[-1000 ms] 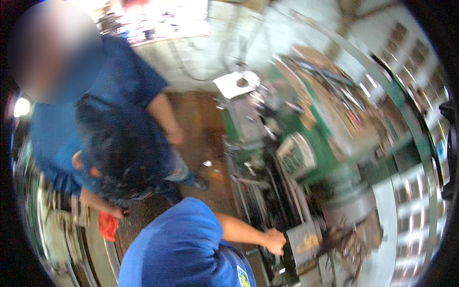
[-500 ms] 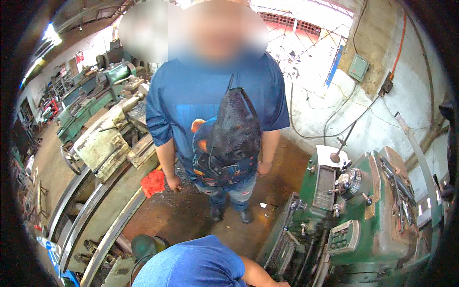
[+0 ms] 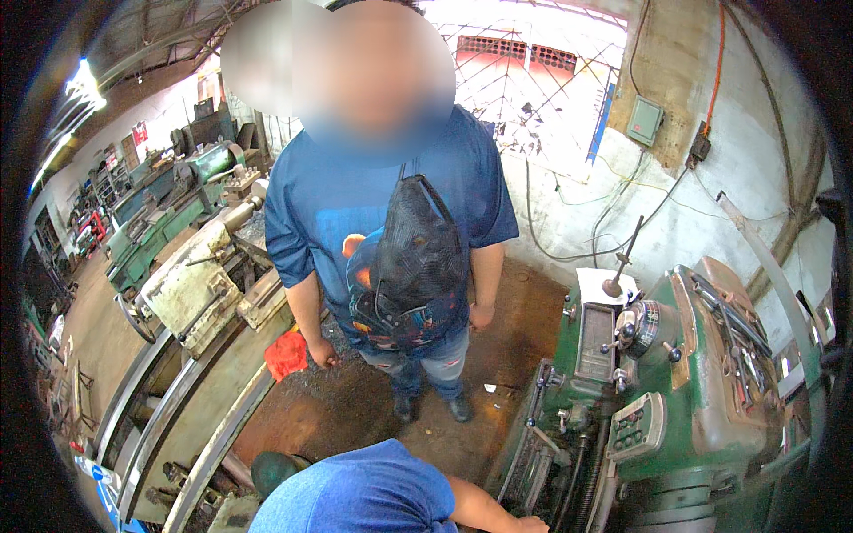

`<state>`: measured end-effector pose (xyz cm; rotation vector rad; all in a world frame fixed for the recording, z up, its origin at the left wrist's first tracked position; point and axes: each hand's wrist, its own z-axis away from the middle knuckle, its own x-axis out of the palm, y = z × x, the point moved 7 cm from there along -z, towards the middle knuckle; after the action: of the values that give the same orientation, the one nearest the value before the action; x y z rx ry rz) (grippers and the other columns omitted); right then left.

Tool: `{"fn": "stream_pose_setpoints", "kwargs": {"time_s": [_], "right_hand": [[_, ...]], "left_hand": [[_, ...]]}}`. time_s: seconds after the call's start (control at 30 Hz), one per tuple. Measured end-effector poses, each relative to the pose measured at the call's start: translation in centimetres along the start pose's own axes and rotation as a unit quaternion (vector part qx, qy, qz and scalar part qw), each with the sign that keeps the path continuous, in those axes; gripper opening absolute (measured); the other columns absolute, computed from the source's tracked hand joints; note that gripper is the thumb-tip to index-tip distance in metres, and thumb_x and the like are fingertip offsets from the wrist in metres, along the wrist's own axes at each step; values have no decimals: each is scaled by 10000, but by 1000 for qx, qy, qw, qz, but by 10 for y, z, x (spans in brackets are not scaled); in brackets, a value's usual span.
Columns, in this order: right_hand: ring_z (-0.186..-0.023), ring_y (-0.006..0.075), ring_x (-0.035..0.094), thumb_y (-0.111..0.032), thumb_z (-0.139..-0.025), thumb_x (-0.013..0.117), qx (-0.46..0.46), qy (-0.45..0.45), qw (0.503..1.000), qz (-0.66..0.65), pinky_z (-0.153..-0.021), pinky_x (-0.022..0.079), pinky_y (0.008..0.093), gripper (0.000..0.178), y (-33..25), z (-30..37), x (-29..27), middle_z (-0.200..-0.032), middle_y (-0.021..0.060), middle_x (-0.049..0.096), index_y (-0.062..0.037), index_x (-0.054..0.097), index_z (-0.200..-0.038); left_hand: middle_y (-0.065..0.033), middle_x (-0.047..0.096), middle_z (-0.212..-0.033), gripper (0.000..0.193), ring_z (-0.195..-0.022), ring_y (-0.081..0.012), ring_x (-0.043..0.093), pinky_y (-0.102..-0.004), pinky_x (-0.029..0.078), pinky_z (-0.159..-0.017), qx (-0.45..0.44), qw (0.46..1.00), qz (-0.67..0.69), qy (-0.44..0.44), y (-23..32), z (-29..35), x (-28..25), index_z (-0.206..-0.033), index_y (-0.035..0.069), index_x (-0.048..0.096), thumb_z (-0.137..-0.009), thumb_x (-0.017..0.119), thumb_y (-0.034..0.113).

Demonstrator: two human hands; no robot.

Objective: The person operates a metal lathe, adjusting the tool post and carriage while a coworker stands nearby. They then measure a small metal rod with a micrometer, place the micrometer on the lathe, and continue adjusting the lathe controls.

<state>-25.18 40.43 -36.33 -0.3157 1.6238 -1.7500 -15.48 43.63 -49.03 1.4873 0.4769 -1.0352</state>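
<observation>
Neither my left hand nor my right hand can be made out. At the lower edge a blue-shirted back or shoulder (image 3: 364, 489) shows, seemingly a bent-over person. From it a bare arm (image 3: 480, 506) reaches right, and its hand (image 3: 531, 525) rests at the green lathe (image 3: 653, 480); what the fingers touch is cut off. Facing me stands a person (image 3: 311, 204) in a dark blue T-shirt, with a black mesh bag (image 3: 418, 249) across the chest. That person's arms hang down, one hand (image 3: 322, 354) next to a red cloth (image 3: 286, 355) on a machine rail.
Hand tools (image 3: 737, 342) lie on the lathe's headstock, near a dial (image 3: 649, 324) and a button panel (image 3: 637, 426). Long curved-looking rails (image 3: 213, 444) of a worn machine (image 3: 191, 284) run along the left. A grey electrical box (image 3: 643, 121) and cables hang on the wall.
The view has turned slightly, so the standing person and wall sit further left. More of the hand at the lathe shows. The standing person stays in place.
</observation>
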Motion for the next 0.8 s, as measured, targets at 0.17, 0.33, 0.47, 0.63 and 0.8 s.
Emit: {"fn": "stream_pose_setpoints", "kwargs": {"time_s": [0.17, 0.33, 0.47, 0.63, 0.8], "right_hand": [[-1058, 302, 660, -296, -824, 829, 9, 6, 1000, -7, -926, 530, 398, 609, 3, 0, -5, -1156, 196, 693, 72, 624, -1264], [-1053, 296, 659, -285, -827, 824, 10, 14, 1000, -19, -920, 532, 396, 601, 5, -3, -9, -1153, 190, 691, 71, 620, -1267], [-1050, 292, 659, -276, -830, 820, 17, 13, 1000, -18, -916, 533, 395, 595, 8, -2, -11, -1151, 186, 690, 70, 617, -1269], [-1045, 287, 658, -265, -833, 815, 20, 9, 1000, -20, -910, 535, 392, 587, 10, -4, -14, -1148, 180, 688, 68, 613, -1272], [-1041, 281, 657, -254, -836, 810, 20, 7, 1000, -20, -904, 536, 390, 580, 11, -4, -15, -1145, 175, 686, 67, 608, -1275]], "left_hand": [[-166, 733, -798, 278, -810, -339, 728, -458, 585, -717, -30, 998, -12, -49, 1, 4, -3, -728, 84, 756, -677, 678, 346], [-180, 727, -786, 294, -802, -357, 726, -469, 589, -712, 0, 1000, -7, -2, -2, 2, -5, -733, 82, 754, -669, 689, 361], [-188, 725, -784, 298, -792, -361, 725, -469, 590, -701, -24, 1000, -17, -2, -6, 2, -1, -727, 78, 750, -658, 693, 363], [-185, 719, -759, 290, -764, -355, 725, -472, 590, -681, -8, 1000, -4, 17, -7, -1, -2, -699, 71, 742, -644, 695, 353], [-181, 717, -745, 285, -753, -348, 727, -463, 590, -669, -18, 1000, -10, 10, -10, -3, 3, -690, 70, 741, -641, 696, 346]]}}
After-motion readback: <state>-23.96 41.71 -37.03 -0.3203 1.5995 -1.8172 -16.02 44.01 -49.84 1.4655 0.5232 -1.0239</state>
